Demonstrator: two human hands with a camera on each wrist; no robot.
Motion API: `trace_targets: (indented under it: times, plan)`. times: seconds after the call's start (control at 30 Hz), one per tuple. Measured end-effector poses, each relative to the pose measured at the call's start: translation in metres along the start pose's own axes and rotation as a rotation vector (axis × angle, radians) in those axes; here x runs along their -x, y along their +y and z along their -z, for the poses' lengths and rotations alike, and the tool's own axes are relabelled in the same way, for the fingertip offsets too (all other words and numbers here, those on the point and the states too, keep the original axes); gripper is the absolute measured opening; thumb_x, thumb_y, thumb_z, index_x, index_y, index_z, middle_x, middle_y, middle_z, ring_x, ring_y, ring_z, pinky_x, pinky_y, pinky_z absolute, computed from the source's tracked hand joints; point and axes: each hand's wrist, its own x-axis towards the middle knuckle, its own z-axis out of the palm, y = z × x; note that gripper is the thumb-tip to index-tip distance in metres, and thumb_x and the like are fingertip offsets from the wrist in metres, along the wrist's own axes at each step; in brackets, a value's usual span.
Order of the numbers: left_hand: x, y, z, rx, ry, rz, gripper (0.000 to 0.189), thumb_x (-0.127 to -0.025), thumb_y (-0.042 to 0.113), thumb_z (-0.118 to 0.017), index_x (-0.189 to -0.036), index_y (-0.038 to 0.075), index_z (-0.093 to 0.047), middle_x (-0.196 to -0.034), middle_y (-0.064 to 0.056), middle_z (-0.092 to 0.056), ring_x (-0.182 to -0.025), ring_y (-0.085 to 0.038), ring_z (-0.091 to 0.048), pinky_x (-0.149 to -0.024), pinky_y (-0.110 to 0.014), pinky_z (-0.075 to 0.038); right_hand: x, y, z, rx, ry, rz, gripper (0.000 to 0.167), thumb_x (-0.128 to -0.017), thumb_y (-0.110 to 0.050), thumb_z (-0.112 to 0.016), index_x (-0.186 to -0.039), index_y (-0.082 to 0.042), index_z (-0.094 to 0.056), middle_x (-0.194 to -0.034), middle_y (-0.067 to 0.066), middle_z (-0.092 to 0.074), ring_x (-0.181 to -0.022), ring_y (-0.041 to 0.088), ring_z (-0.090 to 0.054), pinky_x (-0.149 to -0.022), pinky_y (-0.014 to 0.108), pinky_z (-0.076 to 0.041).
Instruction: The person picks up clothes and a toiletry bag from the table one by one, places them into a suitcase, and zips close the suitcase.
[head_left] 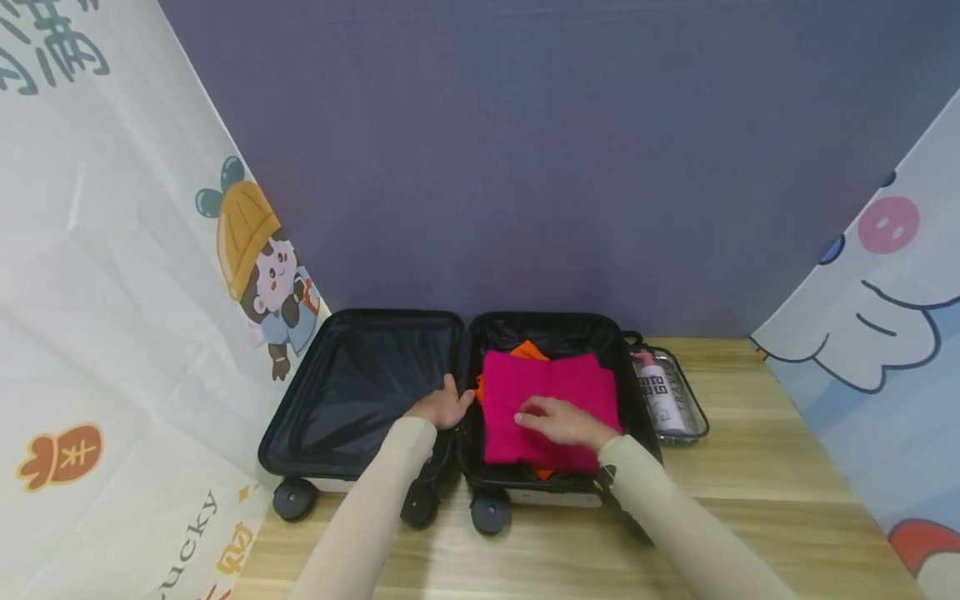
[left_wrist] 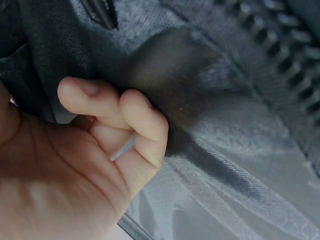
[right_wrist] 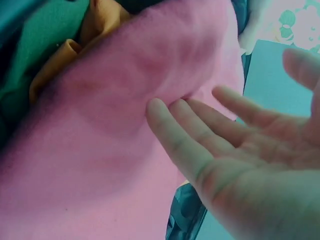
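An open black suitcase lies flat, its left half (head_left: 367, 375) showing only dark lining. In the right half (head_left: 540, 318) is a folded magenta cloth (head_left: 517, 379) on top of an orange cloth (head_left: 529, 350). My left hand (head_left: 442, 408) is at the inner edge of the left half, near the middle seam. The left wrist view has its fingers (left_wrist: 145, 117) loosely bent against the dark lining (left_wrist: 235, 160), beside a zipper (left_wrist: 280, 50); nothing is seen in them. Over the magenta cloth, my right hand (head_left: 562, 422) has its fingers (right_wrist: 187, 137) extended, the tips at the fabric.
To the right of the suitcase, a clear pouch (head_left: 696, 412) with dark edging holds a white bottle (head_left: 662, 400) with a pink pump. Black wheels (head_left: 491, 511) stick out at the suitcase's near side. A wooden tabletop (head_left: 757, 450) extends to the right, with a grey-blue wall (head_left: 525, 167) behind.
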Motion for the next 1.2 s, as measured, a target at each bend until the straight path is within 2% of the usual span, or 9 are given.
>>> trace_targets:
  times: [0.17,0.37,0.6,0.77,0.97,1.07,1.2]
  plan:
    - [-0.002,0.000,0.000,-0.011,0.007,-0.004,0.083,-0.108,0.056,-0.031,-0.164,0.003,-0.002,-0.157,-0.022,-0.045,-0.145,-0.038,-0.045,-0.118,-0.050,-0.037,0.001,0.005,0.001,0.043,-0.125,0.044,0.049,-0.097,-0.046,-0.065,-0.138,-0.020,-0.064,-0.141,0.005,-0.062,-0.131,0.029,-0.056,-0.113,0.056,-0.042]
    - [-0.001,-0.001,0.001,-0.013,0.007,-0.006,0.084,-0.108,0.057,-0.031,-0.164,0.003,-0.002,-0.157,-0.022,-0.045,-0.145,-0.038,-0.045,-0.118,-0.051,-0.037,0.003,0.006,0.004,0.128,-0.260,0.121,0.057,-0.097,-0.045,-0.064,-0.149,-0.027,-0.055,-0.160,0.011,-0.043,-0.148,0.035,-0.038,-0.119,0.063,-0.031]
    - [0.001,0.001,0.001,-0.006,0.007,0.000,0.084,-0.107,0.058,-0.031,-0.165,0.004,-0.002,-0.158,-0.021,-0.044,-0.146,-0.036,-0.044,-0.119,-0.049,-0.036,0.006,0.001,0.002,0.223,-0.372,0.057,0.061,-0.094,-0.048,-0.065,-0.152,-0.040,-0.049,-0.168,0.008,-0.028,-0.153,0.034,-0.027,-0.118,0.066,-0.029]
    - [0.002,0.001,-0.001,0.004,0.005,-0.002,0.085,-0.107,0.059,-0.031,-0.165,0.004,-0.003,-0.158,-0.021,-0.045,-0.145,-0.037,-0.046,-0.118,-0.050,-0.037,0.005,0.006,0.003,0.213,-0.424,0.063,0.061,-0.095,-0.046,-0.064,-0.153,-0.041,-0.046,-0.171,0.006,-0.022,-0.155,0.032,-0.022,-0.121,0.064,-0.025]
    - [0.003,0.001,-0.001,0.006,0.008,0.003,0.084,-0.107,0.058,-0.031,-0.165,0.004,-0.003,-0.157,-0.022,-0.045,-0.145,-0.038,-0.045,-0.118,-0.051,-0.037,0.005,0.008,0.006,0.192,-0.413,0.091,0.059,-0.097,-0.044,-0.063,-0.153,-0.037,-0.048,-0.170,0.007,-0.024,-0.156,0.032,-0.023,-0.123,0.063,-0.022]
    - [0.002,0.001,-0.001,-0.005,0.003,0.000,0.084,-0.107,0.058,-0.030,-0.164,0.003,-0.001,-0.158,-0.022,-0.044,-0.146,-0.038,-0.044,-0.119,-0.050,-0.037,0.007,0.008,0.008,0.191,-0.367,0.107,0.057,-0.098,-0.041,-0.063,-0.152,-0.031,-0.051,-0.166,0.009,-0.033,-0.153,0.033,-0.030,-0.122,0.062,-0.026]
    - [0.000,0.000,-0.001,-0.016,-0.001,-0.008,0.084,-0.108,0.057,-0.029,-0.164,0.001,-0.001,-0.158,-0.023,-0.043,-0.146,-0.039,-0.044,-0.119,-0.049,-0.036,0.012,0.012,0.016,0.152,-0.275,0.150,0.051,-0.099,-0.034,-0.064,-0.147,-0.018,-0.058,-0.153,0.011,-0.051,-0.144,0.035,-0.043,-0.119,0.059,-0.033]
